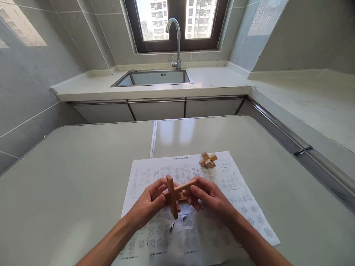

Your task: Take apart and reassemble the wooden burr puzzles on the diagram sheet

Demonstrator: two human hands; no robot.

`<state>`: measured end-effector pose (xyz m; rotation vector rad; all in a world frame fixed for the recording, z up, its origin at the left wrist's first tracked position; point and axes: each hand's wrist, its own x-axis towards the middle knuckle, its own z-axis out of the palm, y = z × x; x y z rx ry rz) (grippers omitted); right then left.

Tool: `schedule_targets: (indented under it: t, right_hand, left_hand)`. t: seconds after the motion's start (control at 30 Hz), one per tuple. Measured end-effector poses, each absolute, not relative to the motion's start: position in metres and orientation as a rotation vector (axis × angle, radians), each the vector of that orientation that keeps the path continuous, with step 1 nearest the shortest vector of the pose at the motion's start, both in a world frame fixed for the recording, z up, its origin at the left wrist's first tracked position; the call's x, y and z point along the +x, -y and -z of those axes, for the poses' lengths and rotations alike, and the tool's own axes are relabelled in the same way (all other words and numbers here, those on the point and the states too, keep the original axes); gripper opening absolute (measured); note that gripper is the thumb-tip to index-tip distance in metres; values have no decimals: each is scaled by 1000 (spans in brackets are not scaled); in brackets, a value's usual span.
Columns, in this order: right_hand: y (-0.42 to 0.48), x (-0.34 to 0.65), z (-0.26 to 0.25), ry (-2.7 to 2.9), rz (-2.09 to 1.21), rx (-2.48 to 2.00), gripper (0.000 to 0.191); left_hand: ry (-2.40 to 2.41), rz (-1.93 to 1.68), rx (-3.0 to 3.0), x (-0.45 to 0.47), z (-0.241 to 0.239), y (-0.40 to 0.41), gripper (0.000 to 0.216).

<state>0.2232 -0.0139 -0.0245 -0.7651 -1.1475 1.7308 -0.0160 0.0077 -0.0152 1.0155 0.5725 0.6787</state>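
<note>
Between my two hands is a partly joined wooden burr puzzle (172, 195) of reddish-brown notched sticks, held above the printed sheet. One stick stands nearly upright and crosses others that lie sideways. My left hand (152, 199) is closed on the puzzle's left end, thumb in front and fingers behind. My right hand (209, 195) pinches the right end of a sideways stick between thumb and fingers. Some fingertips of both hands are hidden behind the wood. Beyond my right hand, a smaller light-wood burr puzzle (208, 160), fully interlocked, rests on the sheet.
A large paper sheet (249, 207) with puzzle diagrams, torn near its middle, lies on the pale table (83, 177). Past the table's far edge are a counter (213, 77), a sink (158, 84) and a tap (178, 44) below a window. Another counter runs along the right.
</note>
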Motion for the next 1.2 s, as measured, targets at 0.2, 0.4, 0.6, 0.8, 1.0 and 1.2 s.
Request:
schedule_targets:
  t: [0.2, 0.4, 0.6, 0.8, 1.0, 1.2]
  right_hand:
    - [14, 223, 25, 1149, -1730, -778, 38]
    - [14, 222, 25, 1131, -1719, -817, 38]
    - [14, 220, 25, 1126, -1709, -862, 40]
    - [14, 222, 28, 1101, -1675, -895, 39]
    - [9, 226, 27, 997, -1427, -1111, 41]
    - [9, 223, 31, 1161, -1252, -1237, 42]
  left_hand:
    - [-569, -687, 971, -15, 19, -8, 54]
    - [-619, -746, 884, -19, 25, -8, 31]
    - [-632, -755, 865, -17, 24, -8, 42]
    - [-661, -785, 837, -19, 26, -10, 39]
    - [-803, -855, 979, -21, 20, -11, 40]
    - [-973, -820, 1436, -12, 8, -2, 31]
